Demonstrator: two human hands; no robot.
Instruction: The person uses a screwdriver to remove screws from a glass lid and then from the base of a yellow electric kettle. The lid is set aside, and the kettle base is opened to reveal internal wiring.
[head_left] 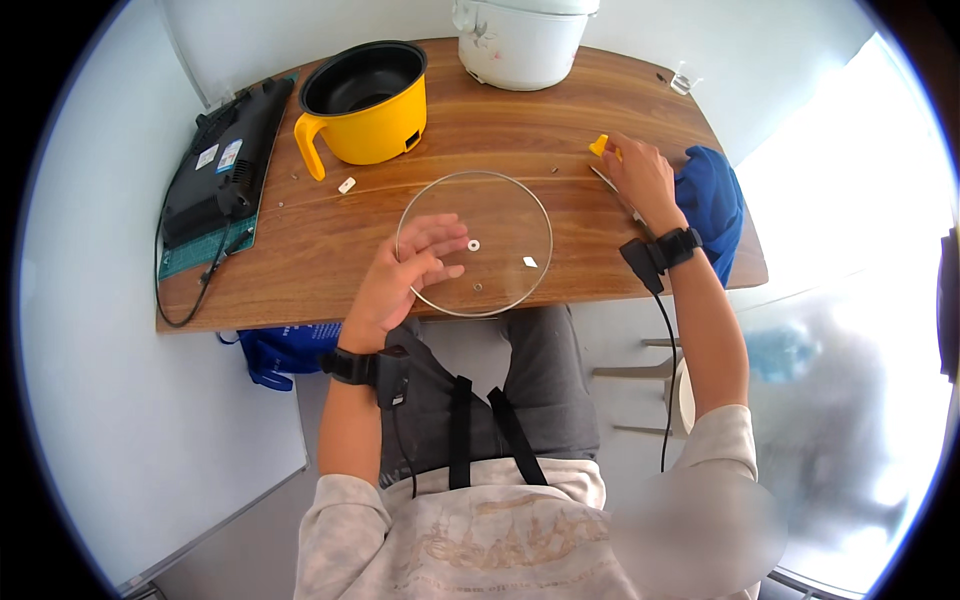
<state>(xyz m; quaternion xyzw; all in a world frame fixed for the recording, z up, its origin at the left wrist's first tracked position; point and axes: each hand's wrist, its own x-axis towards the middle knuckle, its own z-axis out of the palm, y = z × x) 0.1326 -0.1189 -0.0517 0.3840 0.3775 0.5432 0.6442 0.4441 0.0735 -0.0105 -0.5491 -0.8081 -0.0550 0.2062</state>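
A round, clear glass lid (515, 215) with a thin metal rim is over the table's front edge. My left hand (415, 265) grips it at its left side, fingers and thumb curled about the rim. A small white ring (474, 245) sits at its middle, and a white four-sided scrap (530, 262) shows within its outline. Farther right, my right hand (642, 180) has its fingertips closed on a small yellow piece (599, 145), mostly covered by the fingers. Beneath that wrist lies a slender, pale tool (606, 183), partly hidden.
Behind stand a yellow pot (375, 130) with a black inside and a white rice cooker (525, 45). A black appliance (215, 170) rests on a green mat (195, 257). Blue cloth (712, 200) hangs over the right edge. A small white part (347, 185) lies near the pot.
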